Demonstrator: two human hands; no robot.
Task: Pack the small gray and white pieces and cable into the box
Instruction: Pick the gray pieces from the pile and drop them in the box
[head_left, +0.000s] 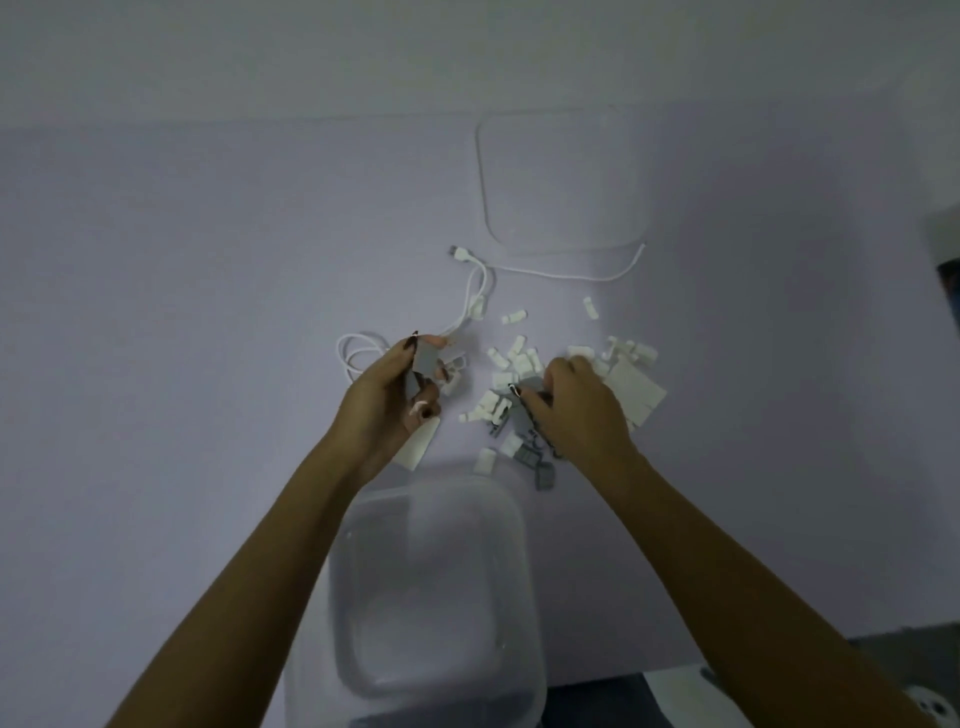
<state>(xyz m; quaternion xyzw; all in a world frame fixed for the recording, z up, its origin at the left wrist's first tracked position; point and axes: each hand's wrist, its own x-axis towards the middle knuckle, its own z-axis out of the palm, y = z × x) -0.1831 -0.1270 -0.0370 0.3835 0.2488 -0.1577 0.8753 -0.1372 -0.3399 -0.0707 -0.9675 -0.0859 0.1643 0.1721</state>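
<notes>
Where hands (387, 387) grip, flat gray pieces (425, 358) (smooth)

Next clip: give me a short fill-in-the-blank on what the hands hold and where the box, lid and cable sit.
1. The left hand holds flat ____ pieces.
2. The clear box nearest the camera is ____ inside.
3. The lid lies on the table just beyond the white ____.
4. The right hand picks at the pile of ____.

Missing: gray; empty; cable; pieces

- just one head cam, looking steeply down and forward
- table (182, 312) close below, far edge well beyond the fingers (423, 374)
</notes>
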